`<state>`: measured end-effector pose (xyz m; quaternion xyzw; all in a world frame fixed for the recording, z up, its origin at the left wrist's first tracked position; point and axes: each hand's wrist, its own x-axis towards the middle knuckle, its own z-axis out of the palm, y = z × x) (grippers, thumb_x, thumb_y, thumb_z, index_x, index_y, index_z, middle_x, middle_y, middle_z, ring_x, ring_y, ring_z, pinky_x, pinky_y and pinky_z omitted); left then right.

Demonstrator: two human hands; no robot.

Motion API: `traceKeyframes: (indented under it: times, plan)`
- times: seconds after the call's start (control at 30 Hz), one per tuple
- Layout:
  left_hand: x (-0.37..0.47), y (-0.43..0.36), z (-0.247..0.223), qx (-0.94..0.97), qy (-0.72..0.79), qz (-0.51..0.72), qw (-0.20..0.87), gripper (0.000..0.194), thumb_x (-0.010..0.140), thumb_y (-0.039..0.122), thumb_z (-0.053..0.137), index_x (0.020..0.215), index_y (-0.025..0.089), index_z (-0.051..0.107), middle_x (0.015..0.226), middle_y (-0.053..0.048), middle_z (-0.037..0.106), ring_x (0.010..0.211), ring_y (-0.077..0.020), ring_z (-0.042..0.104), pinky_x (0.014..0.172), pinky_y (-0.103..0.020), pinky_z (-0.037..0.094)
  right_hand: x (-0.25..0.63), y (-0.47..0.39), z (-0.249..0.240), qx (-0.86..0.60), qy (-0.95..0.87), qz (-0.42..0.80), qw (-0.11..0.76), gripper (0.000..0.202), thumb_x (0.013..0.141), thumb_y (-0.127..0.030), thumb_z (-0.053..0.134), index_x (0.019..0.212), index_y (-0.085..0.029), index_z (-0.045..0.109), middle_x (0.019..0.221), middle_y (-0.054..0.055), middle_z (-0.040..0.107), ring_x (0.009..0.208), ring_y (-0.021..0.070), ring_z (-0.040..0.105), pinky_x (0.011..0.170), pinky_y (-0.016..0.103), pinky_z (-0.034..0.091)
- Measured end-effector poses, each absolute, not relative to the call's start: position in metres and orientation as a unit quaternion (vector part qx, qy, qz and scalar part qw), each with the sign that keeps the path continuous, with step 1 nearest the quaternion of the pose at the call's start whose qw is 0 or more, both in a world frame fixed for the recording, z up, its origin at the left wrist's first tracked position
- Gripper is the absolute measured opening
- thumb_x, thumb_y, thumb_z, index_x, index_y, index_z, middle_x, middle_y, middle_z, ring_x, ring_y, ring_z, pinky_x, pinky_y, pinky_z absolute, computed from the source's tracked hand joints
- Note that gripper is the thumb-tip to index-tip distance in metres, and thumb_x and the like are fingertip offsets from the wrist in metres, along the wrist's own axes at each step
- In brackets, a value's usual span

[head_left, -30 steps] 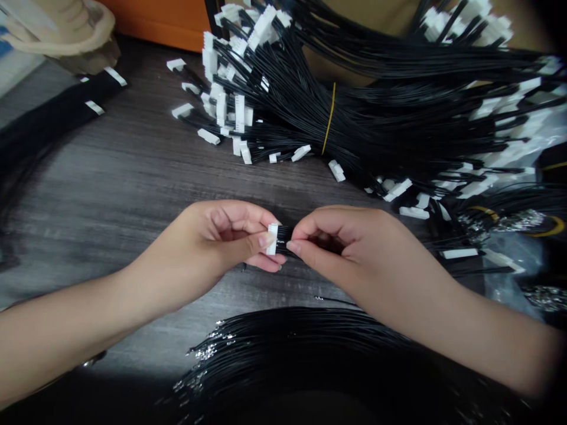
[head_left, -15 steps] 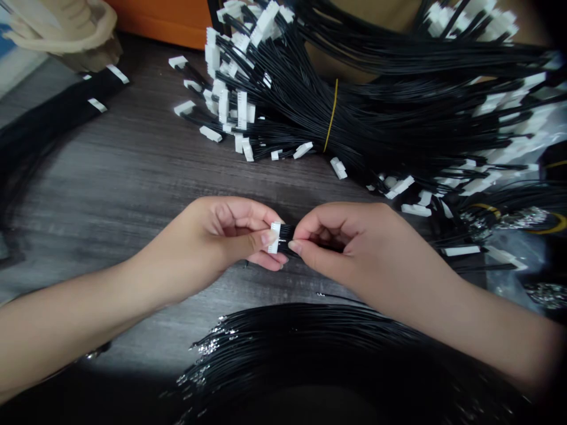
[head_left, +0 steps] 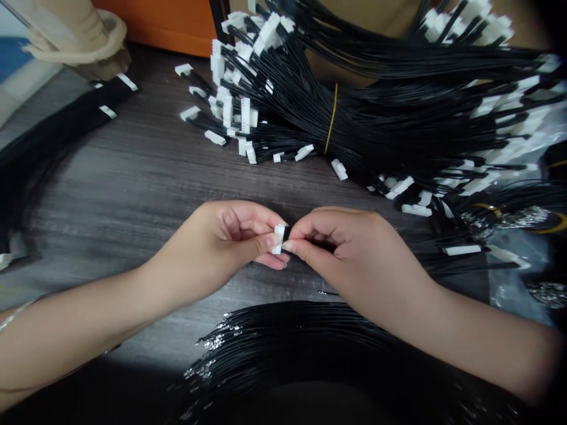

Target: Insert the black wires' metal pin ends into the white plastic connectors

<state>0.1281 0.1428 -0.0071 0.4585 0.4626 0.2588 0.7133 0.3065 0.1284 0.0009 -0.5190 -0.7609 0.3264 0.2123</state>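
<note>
Between thumb and fingers, my left hand [head_left: 241, 233] pinches a small white connector [head_left: 279, 239] at the middle of the head view. Black wires [head_left: 286, 233] run from the connector's right side toward my right hand [head_left: 341, 236]. The right thumb and forefinger are pressed together on a black wire right beside the connector; its tip is hidden. Below both hands lies a thick bundle of loose black wires [head_left: 283, 336] with shiny metal ends at its left.
A large bundle of black cables [head_left: 363, 118] with white connectors lies behind the hands, tied with a yellow band [head_left: 332, 118]. More cables [head_left: 53, 130] lie at the left. An orange box [head_left: 168, 26] and clear plastic [head_left: 509, 283] are also in view.
My right hand has moved slightly left, closing the small gap to the connector. The metal tip visible between the hands before is now hidden. The view has shifted a little.
</note>
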Motion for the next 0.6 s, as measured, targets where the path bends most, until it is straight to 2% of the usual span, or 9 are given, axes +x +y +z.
traceKeyframes:
  times: [0.17,0.4,0.6]
  plan:
    - [0.1285,0.1424,-0.0068,0.454,0.461,0.268,0.714,0.005,0.08,0.011,0.064,0.081,0.014,0.067,0.076,0.001,0.072,0.068,-0.0118,0.07,0.067,-0.018,0.059,0.3072,0.1302,0.0015,-0.519,-0.751,0.345,0.217,0.015,0.08,-0.016,0.06,0.067,-0.02,0.065,0.06,-0.007,0.062,0.053,0.0042,0.052,0.049,0.018,0.036]
    - [0.1269,0.1458,-0.0083,0.423,0.462,0.272,0.731,0.006,0.079,0.011,0.064,0.084,0.013,0.068,0.074,0.001,0.071,0.071,-0.0141,0.071,0.066,-0.019,0.059,0.3151,0.1359,0.0088,-0.541,-0.726,0.398,0.146,0.014,0.081,-0.024,0.056,0.071,-0.023,0.066,0.062,-0.008,0.064,0.052,0.0055,0.054,0.047,0.018,0.038]
    - [0.1268,0.145,-0.0091,0.42,0.463,0.273,0.731,0.006,0.079,0.009,0.064,0.083,0.013,0.068,0.073,0.0,0.071,0.07,-0.0143,0.071,0.066,-0.02,0.06,0.3099,0.1317,0.0057,-0.533,-0.753,0.343,0.174,0.016,0.082,-0.016,0.055,0.069,-0.02,0.061,0.062,-0.007,0.059,0.055,0.0041,0.049,0.051,0.018,0.036]
